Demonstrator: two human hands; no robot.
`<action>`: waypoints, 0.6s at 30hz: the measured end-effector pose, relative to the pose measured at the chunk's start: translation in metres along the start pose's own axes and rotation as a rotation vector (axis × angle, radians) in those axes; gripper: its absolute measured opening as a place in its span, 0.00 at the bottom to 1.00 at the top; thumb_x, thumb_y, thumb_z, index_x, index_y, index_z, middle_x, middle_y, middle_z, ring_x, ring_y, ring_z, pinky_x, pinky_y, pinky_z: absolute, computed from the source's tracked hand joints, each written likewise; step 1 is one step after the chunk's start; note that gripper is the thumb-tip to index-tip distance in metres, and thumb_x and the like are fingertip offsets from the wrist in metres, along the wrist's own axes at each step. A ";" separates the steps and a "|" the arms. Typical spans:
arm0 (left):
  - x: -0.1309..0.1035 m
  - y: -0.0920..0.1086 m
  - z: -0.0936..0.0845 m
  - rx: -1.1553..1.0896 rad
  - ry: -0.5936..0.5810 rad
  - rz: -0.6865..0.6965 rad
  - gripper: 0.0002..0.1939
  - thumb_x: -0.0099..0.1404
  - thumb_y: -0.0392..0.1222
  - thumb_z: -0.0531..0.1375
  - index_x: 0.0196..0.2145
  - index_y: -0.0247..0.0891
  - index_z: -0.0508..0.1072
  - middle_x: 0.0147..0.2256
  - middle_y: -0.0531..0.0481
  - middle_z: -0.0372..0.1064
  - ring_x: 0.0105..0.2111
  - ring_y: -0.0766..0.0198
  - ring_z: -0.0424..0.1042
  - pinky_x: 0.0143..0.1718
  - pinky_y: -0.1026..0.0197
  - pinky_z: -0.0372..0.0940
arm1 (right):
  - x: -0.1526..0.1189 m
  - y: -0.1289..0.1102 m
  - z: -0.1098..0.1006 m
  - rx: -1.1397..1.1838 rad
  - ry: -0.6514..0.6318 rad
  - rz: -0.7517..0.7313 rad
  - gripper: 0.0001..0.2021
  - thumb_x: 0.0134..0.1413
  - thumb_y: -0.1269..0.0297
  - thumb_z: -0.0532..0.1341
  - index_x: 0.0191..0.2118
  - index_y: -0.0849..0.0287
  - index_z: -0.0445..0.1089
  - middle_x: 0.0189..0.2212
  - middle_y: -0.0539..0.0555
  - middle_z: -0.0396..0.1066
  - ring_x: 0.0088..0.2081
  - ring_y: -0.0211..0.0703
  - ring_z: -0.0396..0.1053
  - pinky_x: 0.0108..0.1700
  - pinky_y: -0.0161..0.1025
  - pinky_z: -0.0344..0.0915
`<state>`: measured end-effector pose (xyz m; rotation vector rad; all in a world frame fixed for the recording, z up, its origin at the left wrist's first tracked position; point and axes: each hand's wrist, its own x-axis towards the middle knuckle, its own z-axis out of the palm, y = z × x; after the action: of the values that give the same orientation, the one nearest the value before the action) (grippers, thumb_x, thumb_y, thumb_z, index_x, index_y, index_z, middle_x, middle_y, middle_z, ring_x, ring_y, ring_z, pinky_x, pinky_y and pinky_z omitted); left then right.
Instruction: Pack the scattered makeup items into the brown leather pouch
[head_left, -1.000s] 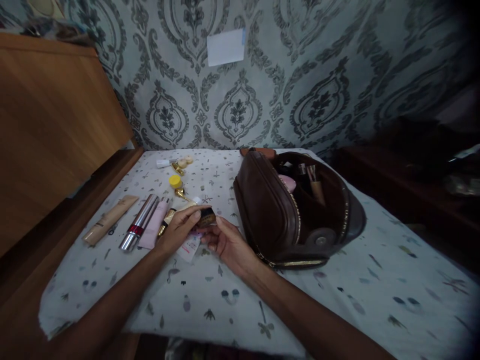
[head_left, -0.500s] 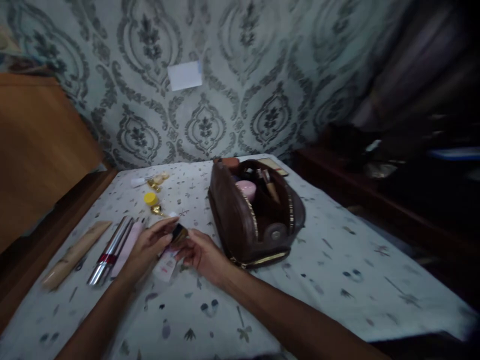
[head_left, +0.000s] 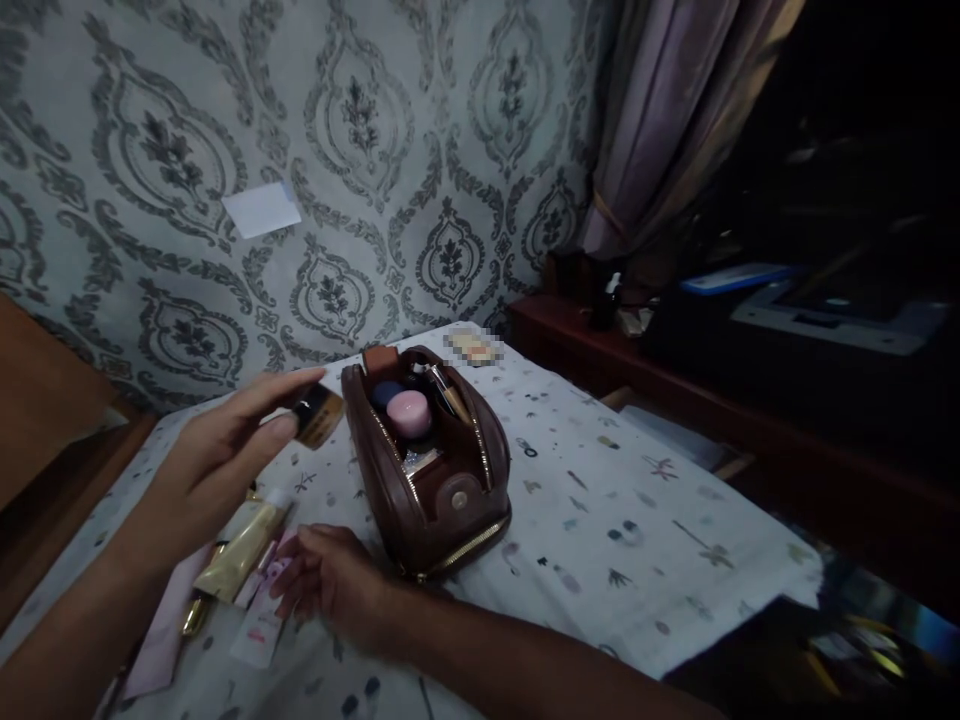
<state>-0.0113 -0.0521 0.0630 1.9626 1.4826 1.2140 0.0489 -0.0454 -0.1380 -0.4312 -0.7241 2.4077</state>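
L hand (head_left: 217, 455) tight on 1 blk item (head_left: 316, 414) (R hand (head_left: 341, 585): fingers apart), nr 1 brn bag (head_left: 442, 530).

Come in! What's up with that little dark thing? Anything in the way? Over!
Left grip holding small dark container beside open brown bag. Right grip near white tube, contact unclear. Nothing seen covering the bag's opening.

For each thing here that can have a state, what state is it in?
Black-and-amber container: held up, tilted
Left hand: thumb and fingers closed on it
Right hand: fingers curled; holding anything unclear
Brown bag: upright, unzipped, open
Pink round container: inside the bag, looks closed
Yellowish tube: lying, looks capped
Curtain: tied
Drawer: appears pulled out
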 end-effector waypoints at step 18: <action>0.092 0.017 0.112 0.880 -1.035 0.278 0.11 0.60 0.40 0.65 0.39 0.33 0.76 0.39 0.44 0.75 0.40 0.56 0.74 0.37 0.63 0.65 | 0.008 -0.004 0.004 -0.062 0.007 0.104 0.22 0.53 0.45 0.60 0.31 0.63 0.68 0.19 0.50 0.71 0.16 0.36 0.67 0.21 0.32 0.57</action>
<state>0.0955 0.0458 0.0515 2.7001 1.2041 -0.5744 0.0427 -0.0393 -0.1339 -0.5144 -0.7933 2.4844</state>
